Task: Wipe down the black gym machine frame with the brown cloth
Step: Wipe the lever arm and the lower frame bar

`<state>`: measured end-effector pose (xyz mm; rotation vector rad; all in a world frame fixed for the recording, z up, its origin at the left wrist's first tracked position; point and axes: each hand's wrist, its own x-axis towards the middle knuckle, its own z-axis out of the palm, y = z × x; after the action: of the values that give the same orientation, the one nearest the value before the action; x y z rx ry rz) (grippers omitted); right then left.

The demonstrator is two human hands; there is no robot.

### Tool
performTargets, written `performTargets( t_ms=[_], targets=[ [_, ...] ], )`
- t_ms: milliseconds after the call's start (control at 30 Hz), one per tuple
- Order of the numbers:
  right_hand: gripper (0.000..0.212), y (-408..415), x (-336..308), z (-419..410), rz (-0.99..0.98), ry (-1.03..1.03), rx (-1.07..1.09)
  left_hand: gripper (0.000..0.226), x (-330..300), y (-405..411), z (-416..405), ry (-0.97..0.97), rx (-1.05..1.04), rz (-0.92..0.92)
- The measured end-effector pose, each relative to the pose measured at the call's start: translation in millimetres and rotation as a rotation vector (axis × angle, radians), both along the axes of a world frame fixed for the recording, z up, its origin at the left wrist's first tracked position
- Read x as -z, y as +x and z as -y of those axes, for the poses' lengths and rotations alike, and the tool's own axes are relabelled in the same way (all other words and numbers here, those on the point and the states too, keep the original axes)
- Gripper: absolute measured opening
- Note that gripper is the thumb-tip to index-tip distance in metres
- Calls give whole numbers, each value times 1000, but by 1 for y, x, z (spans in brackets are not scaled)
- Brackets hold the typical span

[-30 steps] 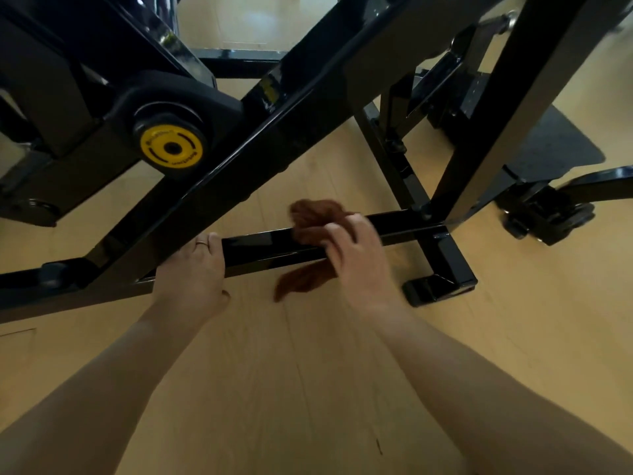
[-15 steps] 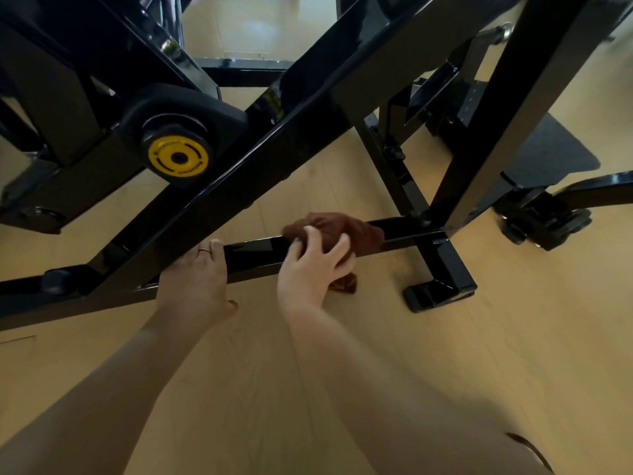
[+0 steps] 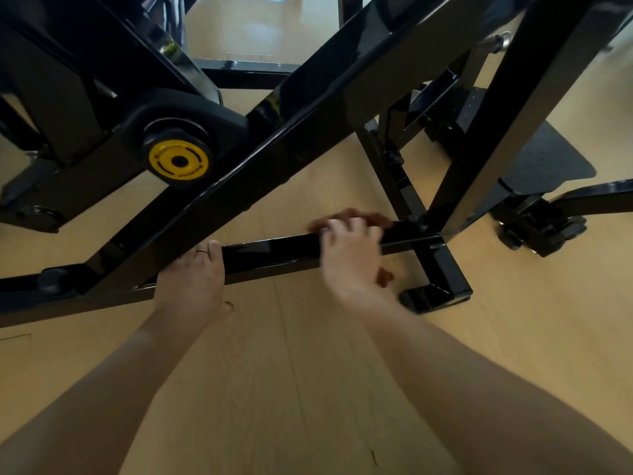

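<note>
right hand [image 3: 349, 255] now sits further toward three o'clock on the low crossbar [image 3: 274, 248] than half a second ago, motion-blurred, fingers [image 3: 346, 228] curled over the top edge and pressing the brown cloth [image 3: 356, 216] against the bar. cloth mostly hidden under the palm, a scrap showing at its five o'clock. that's a stroke heading for the joint with the upright [image 3: 479, 159], so this stretch of the black gym machine frame looks nearly covered. left hand [image 3: 191, 279] has not shifted, fingers wrapped over the bar at nine o'clock of the cloth, bracing. yellow pivot cap [image 3: 178, 161] up at eleven o'clock, untouched.
</note>
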<state>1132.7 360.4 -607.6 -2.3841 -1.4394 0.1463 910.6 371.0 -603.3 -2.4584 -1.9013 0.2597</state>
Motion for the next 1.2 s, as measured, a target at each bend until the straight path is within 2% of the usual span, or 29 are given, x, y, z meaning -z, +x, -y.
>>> performTargets(
  t_ms=[100, 167, 300, 333, 400, 500, 567, 633, 733, 833, 900, 1000, 1067, 1133, 1200],
  targets=[
    [30, -68, 2, 12, -34, 22, -334, 100, -2, -1, 0, -15, -4, 25],
    [32, -88, 4, 14, -54, -2, -476, 94, -2, -2, 1, -38, -8, 65],
    [35, -52, 3, 10, 64, -16, -662, 96, -3, -6, -2, -70, 25, 106],
    [35, -36, 3, 9, 52, -23, -626, 96, -2, -7, -3, -65, 31, 98],
    [31, -1, 1, 3, 20, -25, -411, 96, 0, -7, -3, -59, 25, 60],
    [32, 17, -4, -4, -9, -72, -136, 108, 1, -5, -5, -88, 26, 29],
    [32, -8, -10, -2, 6, -95, -176, 115, -1, -3, -6, -125, 16, 55],
    [32, -45, -13, 7, -3, -106, -351, 122, -3, -4, -6, -148, 19, 117],
    [32, -82, -16, 18, -237, -162, -570, 123, -6, -6, -6, -154, 64, 227],
    [29, -77, -35, 20, -643, -195, -488, 119, -15, -8, -6, -211, 48, 334],
    [27, -61, -56, 28, -782, -131, -377, 117, -21, -7, -6, -246, 16, 379],
    [30, -39, -87, 41, -877, 11, -282, 116, -20, -7, -3, -260, 43, 329],
    [30, -38, -109, 44, -927, 36, -274, 113, -19, -9, -1, -265, 69, 298],
    [30, -45, -125, 45, -880, 72, -298, 114, -20, -10, -2, -275, 68, 318],
    [20, -53, -132, 51, -819, 157, -313, 113, -23, -9, -3, -285, 35, 381]
  ],
)
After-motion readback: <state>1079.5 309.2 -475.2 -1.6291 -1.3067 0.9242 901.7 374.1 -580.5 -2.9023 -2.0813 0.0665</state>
